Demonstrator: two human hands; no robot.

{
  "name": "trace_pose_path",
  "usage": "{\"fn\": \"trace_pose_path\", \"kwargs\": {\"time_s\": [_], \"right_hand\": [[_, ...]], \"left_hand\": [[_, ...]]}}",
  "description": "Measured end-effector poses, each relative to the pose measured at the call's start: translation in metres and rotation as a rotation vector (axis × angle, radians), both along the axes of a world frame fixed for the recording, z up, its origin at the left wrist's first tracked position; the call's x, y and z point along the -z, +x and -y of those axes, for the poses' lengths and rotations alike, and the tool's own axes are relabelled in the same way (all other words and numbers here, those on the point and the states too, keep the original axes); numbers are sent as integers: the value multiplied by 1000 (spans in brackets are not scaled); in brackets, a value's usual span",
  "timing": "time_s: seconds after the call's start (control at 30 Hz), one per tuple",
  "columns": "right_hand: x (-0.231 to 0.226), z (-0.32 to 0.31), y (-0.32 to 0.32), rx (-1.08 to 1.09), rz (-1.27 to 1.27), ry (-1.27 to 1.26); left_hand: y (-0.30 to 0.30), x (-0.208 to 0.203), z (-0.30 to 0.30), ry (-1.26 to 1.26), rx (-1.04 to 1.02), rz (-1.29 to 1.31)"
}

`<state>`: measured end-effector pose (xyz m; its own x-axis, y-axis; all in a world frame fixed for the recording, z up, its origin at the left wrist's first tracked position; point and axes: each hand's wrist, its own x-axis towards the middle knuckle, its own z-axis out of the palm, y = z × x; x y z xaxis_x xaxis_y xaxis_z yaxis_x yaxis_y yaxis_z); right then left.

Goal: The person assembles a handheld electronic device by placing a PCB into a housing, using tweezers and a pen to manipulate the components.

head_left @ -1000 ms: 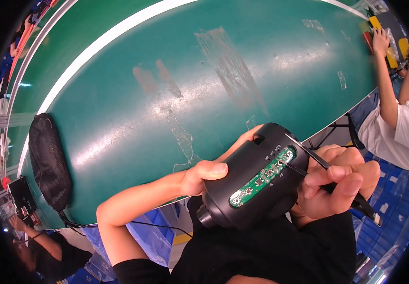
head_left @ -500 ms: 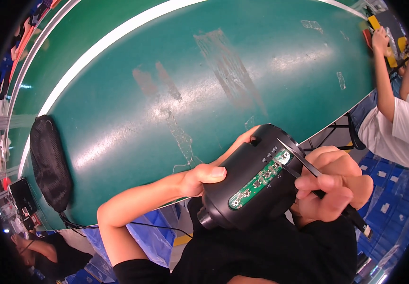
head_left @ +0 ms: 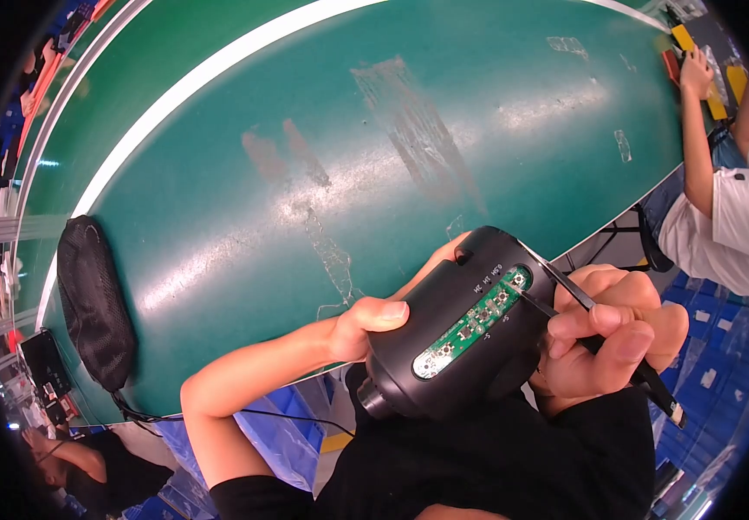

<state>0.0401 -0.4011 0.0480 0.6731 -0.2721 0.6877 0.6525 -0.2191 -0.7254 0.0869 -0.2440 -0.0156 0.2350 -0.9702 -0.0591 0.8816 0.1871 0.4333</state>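
Note:
My left hand (head_left: 374, 322) grips a black cylindrical device housing (head_left: 431, 303) from its left side, thumb on top and the other fingers mostly hidden behind. The housing is tilted in front of my chest, its narrow nozzle end toward the lower left. A long rounded slot in its side shows a green circuit board (head_left: 471, 326) with small buttons. My right hand (head_left: 617, 325) pinches dark metal tweezers (head_left: 575, 293), prongs spread. One tip lies at the slot's upper right edge, the other by the housing's far rim. A dark strip (head_left: 658, 390) with a pale end sticks out below this hand.
A green table (head_left: 244, 251) with tape scraps and worn patches stretches ahead. At its left lie a black mesh pouch (head_left: 95, 303), a black box-like device (head_left: 42, 360) and cables. A co-worker's hand (head_left: 697, 74) is at the far right. Blue bins (head_left: 712, 364) stand lower right.
The housing has shifted slightly left and turned a little in my left hand. The tweezers' prongs have moved slightly right, the upper tip now nearer the rim. Both hands keep their holds.

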Motion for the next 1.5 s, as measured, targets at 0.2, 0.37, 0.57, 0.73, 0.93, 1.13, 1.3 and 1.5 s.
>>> {"fn": "trace_pose_path", "kwargs": {"time_s": [0.2,0.37,0.57,0.73,0.93,1.13,1.3,1.5], "right_hand": [[1,-5,1,53,-1,-4],[1,-5,3,113,-20,-96],[-3,4,8,-41,15,142],[-11,32,66,-175,-131,792],[70,47,162,-2,-357,410],[72,60,171,-86,-474,326],[73,54,175,-139,-488,300],[76,57,179,-136,-500,328]], "left_hand": [[-3,-1,0,-13,-21,19],[-4,6,2,-12,-42,-5],[4,-1,-5,15,19,-70],[3,6,-17,133,-15,-160],[48,-14,-8,338,-547,221],[186,-30,-52,785,-923,567],[281,-26,-84,1137,-1205,604],[308,-13,-126,1657,-1271,779]]}}
